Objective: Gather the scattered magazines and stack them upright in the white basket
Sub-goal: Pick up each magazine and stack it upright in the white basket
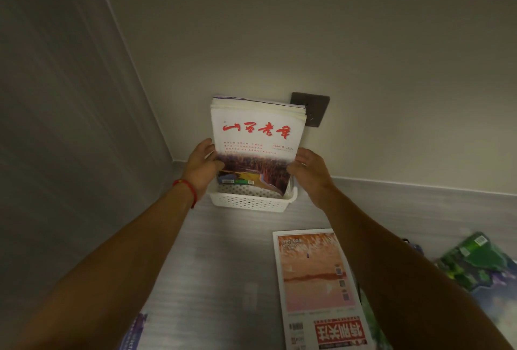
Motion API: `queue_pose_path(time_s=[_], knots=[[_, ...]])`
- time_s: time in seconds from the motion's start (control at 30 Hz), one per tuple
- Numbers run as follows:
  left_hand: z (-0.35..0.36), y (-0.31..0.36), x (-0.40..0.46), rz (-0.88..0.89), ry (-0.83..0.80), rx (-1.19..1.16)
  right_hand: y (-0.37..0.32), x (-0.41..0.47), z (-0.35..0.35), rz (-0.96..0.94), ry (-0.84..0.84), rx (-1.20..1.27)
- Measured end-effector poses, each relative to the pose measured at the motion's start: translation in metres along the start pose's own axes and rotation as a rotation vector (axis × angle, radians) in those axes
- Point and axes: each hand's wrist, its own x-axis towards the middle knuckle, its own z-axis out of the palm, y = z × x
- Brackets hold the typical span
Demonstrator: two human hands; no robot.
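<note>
Clamped from both sides: a thick bundle of white-covered paper magazines with red brush-script title on the front cover point(256, 142), upright, lower edge down inside the white perforated plastic basket point(251, 203). Left hand point(202, 166) pressed on the bundle's left edge, thumb over the front cover, fingers hidden behind. Right hand point(309, 171) on the bundle's right edge, fingertips curled onto the cover's lower right corner. Both grips closed on the same bundle, top of the bundle leaning back toward the pale wall point(363, 55).

Just below the left grip, around the wrist, a thin red string bracelet point(187, 188). Directly under both grips, the basket, resting on the grey wood-grain desk point(223, 279) close against the wall. Behind the bundle's upper right corner, a dark square wall socket plate point(314, 110), partly hidden by the pages.

Nearer than the grips, below the right forearm, a flat magazine with an orange-pink cover and red-block title point(314, 279), lying face up on the desk, well apart from the basket. Further right of it, a green-covered magazine point(475, 263) lying flat, partly cut by the frame edge. Near the lower left, under the left forearm, a corner of a purple-and-white printed magazine point(137, 330), mostly out of view.
</note>
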Motion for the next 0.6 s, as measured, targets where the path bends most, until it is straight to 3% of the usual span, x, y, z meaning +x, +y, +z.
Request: queue_pose_path(time_s=[0.13,0.27,0.43,0.53,0.6], knots=[[0.002,-0.003,-0.009,-0.052,0.129,0.076,0.013,-0.012,-0.013,0.031,-0.015,0.048],[0.021,-0.018,-0.057,0.202,0.22,0.282,0.047,-0.037,-0.048,-0.032,0.001,-0.07],[0.086,-0.048,-0.149,0.133,-0.013,0.453,0.119,-0.095,-0.108,-0.079,-0.005,-0.184],[0.14,-0.064,-0.196,0.177,-0.226,0.584,0.163,-0.137,-0.162,-0.019,-0.059,-0.355],[0.179,-0.074,-0.223,0.195,-0.392,0.655,0.199,-0.161,-0.206,-0.01,-0.009,-0.452]])
